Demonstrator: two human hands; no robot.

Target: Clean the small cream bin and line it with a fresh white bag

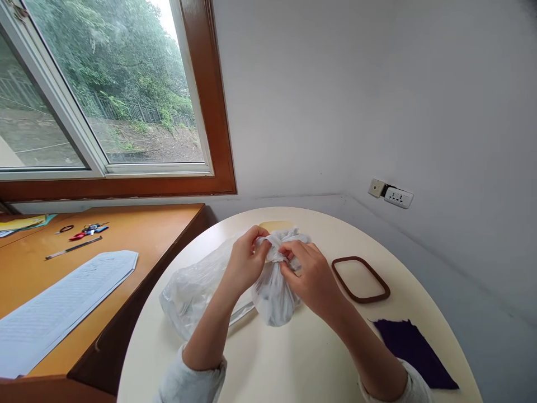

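Observation:
A white plastic bag (274, 299), bunched and twisted together at its neck, is upright in the middle of the round table. My left hand (247, 257) pinches the gathered plastic on the left of the neck. With fingers bent, my right hand (306, 274) grips the same bunched part from the right. What the bag contains is hidden. Behind my left forearm lies a larger clear plastic bag (188, 291), crumpled on the tabletop. A pale yellow item (277, 225) shows partly behind the white bag.
A brown rounded frame (361, 298) and a dark purple cloth (415, 350) lie on the right of the round table (293, 369). To the left, a wooden desk (159, 229) carries papers (71, 302), a pen (73, 248) and keys (89, 230). Wall sockets (398, 197) are behind.

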